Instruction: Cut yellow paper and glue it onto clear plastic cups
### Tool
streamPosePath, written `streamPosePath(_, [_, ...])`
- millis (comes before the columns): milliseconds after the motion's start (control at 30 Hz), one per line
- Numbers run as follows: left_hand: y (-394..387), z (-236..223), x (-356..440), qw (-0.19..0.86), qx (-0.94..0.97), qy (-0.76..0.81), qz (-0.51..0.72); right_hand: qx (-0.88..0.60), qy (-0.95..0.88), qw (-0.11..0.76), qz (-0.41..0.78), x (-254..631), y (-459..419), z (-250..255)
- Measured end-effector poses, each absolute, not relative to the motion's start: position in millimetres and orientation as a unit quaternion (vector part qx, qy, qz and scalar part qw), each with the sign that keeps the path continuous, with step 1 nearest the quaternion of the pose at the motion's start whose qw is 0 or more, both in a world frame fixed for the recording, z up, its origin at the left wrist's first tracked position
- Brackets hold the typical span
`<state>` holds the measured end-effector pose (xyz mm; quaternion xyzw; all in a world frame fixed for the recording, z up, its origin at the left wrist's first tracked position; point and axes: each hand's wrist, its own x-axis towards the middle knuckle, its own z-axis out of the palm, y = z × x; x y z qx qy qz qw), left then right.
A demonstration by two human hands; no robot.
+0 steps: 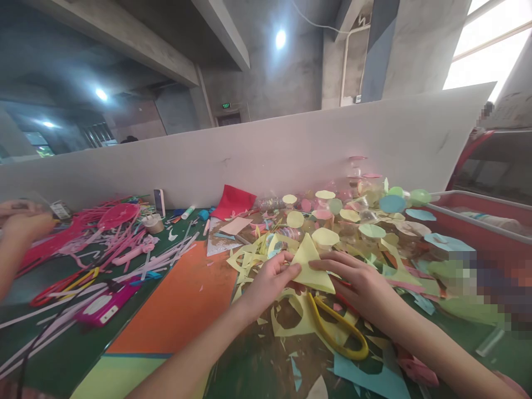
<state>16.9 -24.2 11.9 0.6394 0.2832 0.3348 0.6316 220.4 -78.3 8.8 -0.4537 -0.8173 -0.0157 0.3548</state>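
Paper-handling step: the left hand (pixel 270 282) pinched a pale yellow paper triangle (pixel 311 271) above scattered paper scraps (pixel 249 260); the right hand (pixel 359 282) lay extended against its edge, grip unclear. Yellow-handled scissors (pixel 334 330) lay just below, within reach.

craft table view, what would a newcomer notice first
The pale yellow paper triangle held between the person's left hand and right hand at the centre stands out first, with yellow-handled scissors just below. Behind them lies a heap of pastel paper circles, while pink pipe cleaners sprawl at left, near an orange sheet.
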Motion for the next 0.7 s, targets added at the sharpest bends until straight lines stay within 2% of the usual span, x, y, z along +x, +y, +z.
streamPosePath(233, [-24.3, 10.6, 14.3, 0.595, 0.671, 0.292, 0.332, -0.466, -0.809, 0.358, 0.027, 220.1, -78.5, 11.2])
streamPosePath(700, [-31.9, 13.8, 15.9, 0.511, 0.733, 0.319, 0.316, -0.554, -0.694, 0.4, 0.225, 212.9, -78.2, 13.2])
